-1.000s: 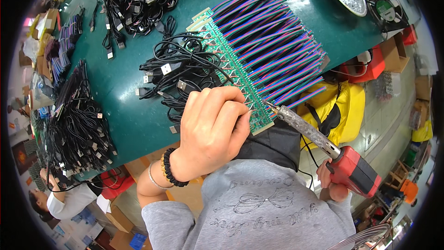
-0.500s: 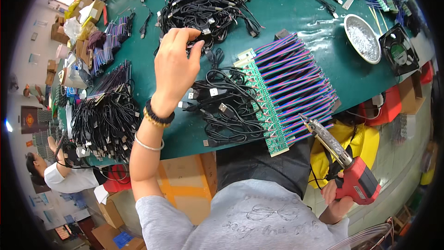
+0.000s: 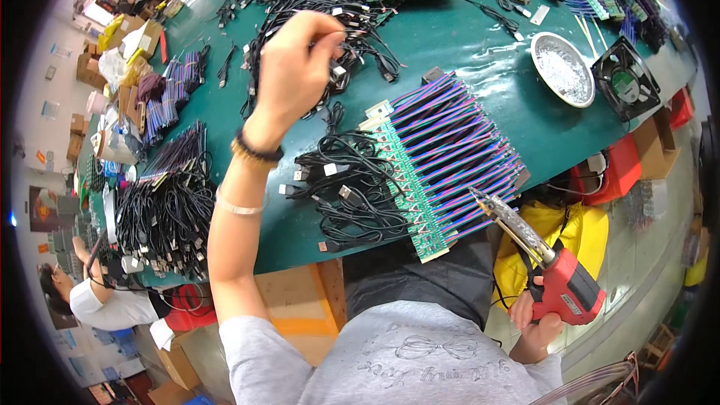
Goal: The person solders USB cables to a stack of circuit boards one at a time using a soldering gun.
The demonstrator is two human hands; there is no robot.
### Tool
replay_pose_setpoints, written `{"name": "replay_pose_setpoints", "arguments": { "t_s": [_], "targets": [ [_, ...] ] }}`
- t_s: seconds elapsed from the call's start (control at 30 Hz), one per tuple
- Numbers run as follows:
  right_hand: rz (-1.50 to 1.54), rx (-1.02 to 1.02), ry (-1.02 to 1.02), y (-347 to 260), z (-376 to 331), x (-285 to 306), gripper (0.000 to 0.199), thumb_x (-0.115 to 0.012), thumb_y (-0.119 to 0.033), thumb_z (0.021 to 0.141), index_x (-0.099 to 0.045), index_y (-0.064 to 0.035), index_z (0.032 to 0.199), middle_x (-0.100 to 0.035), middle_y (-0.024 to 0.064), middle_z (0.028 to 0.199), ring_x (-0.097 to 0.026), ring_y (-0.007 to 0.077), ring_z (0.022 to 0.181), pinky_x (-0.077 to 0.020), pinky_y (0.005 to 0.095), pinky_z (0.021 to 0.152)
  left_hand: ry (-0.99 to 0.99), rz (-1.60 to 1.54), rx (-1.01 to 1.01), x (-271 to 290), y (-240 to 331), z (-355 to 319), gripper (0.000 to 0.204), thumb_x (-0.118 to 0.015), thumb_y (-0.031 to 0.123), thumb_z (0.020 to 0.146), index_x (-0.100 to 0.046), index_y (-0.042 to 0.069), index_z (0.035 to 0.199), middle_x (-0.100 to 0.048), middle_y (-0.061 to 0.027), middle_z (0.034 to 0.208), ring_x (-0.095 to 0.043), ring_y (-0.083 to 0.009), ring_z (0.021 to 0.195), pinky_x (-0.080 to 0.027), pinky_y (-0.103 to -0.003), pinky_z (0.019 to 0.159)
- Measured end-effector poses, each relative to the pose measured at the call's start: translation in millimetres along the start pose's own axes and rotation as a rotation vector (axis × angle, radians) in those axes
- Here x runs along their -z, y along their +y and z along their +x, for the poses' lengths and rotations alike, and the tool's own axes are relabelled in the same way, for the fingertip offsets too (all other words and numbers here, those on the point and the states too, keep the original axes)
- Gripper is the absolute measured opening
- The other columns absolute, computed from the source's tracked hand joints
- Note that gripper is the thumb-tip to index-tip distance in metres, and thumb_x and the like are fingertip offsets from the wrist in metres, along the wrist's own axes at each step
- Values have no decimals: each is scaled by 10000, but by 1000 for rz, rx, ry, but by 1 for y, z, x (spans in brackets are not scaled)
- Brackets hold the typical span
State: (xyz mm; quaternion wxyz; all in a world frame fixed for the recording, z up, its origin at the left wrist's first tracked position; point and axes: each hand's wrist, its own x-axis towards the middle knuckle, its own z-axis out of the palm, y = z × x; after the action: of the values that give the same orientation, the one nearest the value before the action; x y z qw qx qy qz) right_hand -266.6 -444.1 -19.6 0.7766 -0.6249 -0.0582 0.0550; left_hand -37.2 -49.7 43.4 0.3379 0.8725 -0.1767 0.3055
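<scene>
— Where was the left hand [image 3: 296,67]?

— Raised over the far pile of black cables with silver plugs [image 3: 315,11], fingertips pressed together, pinching one thin black lead out of the tangle.

— And the right hand [image 3: 538,324]?

— Off the near edge of the green table [image 3: 480,37], fist wrapped tight round the red pistol-grip soldering gun [image 3: 559,285]; its metal tip hung just beside the near corner of the long green circuit strip with purple and blue wires [image 3: 442,157].

— Any open room?

— A bare stretch of green lay between that strip and the round metal dish [image 3: 562,67]. Another black cable bundle [image 3: 345,195] touched the strip's left side.
</scene>
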Motion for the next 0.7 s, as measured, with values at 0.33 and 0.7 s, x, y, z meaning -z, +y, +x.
{"name": "replay_pose_setpoints", "arguments": {
  "t_s": [0.33,0.7],
  "targets": [
    [129,23,-42,5,30,-26,559,-559,-315,940,-351,16,1339,-430,-2,525,-443,110,446,-397,254,460,-222,-2,-190,30,96,-52,174,-659,-84,677,-638,-1,829,-618,-122,846,-610,-261,688,-493,-335,589],
    [-118,-185,-195,-14,84,-93,499,-710,19,778,-536,46,1245,-684,76,1004,-659,130,866,-504,252,801,-516,63,-463,25,138,-85,259,-663,90,608,-640,38,860,-555,-45,813,-491,-157,609,-369,-291,526]
  ]
}}
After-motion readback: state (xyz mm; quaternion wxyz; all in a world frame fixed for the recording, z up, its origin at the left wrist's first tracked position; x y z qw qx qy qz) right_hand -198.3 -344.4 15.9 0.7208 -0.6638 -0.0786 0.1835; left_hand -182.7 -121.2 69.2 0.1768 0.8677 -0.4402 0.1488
